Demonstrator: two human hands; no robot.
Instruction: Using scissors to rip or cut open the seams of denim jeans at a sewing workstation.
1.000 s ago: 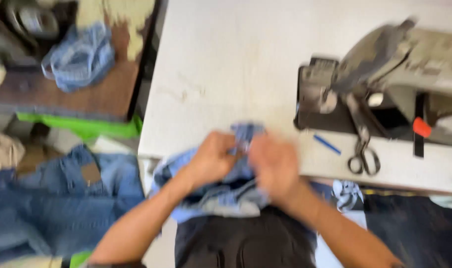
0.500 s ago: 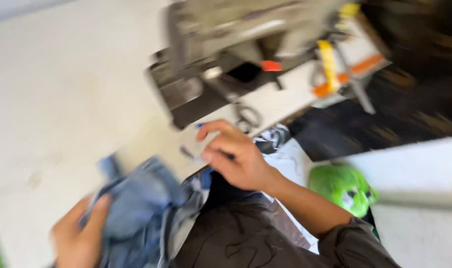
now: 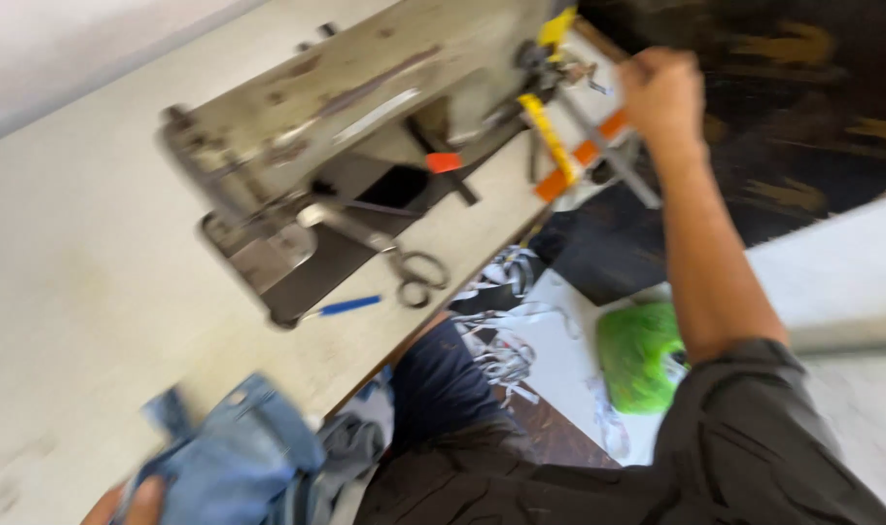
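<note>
- My right hand (image 3: 661,92) is up at the far right end of the sewing machine (image 3: 365,126), fist closed; blur hides what it has hold of, if anything.
- My left hand (image 3: 132,504) is at the bottom edge, mostly hidden, fingers under the blue denim piece (image 3: 234,467); grip can't be read.
- Denim sits on the near-left of the pale worktable (image 3: 83,282).
- Scissors (image 3: 414,270) and a blue pen (image 3: 344,306) lie by the machine base.
- Green bundle (image 3: 642,355) is below the table edge, beside white scraps (image 3: 506,331).
</note>
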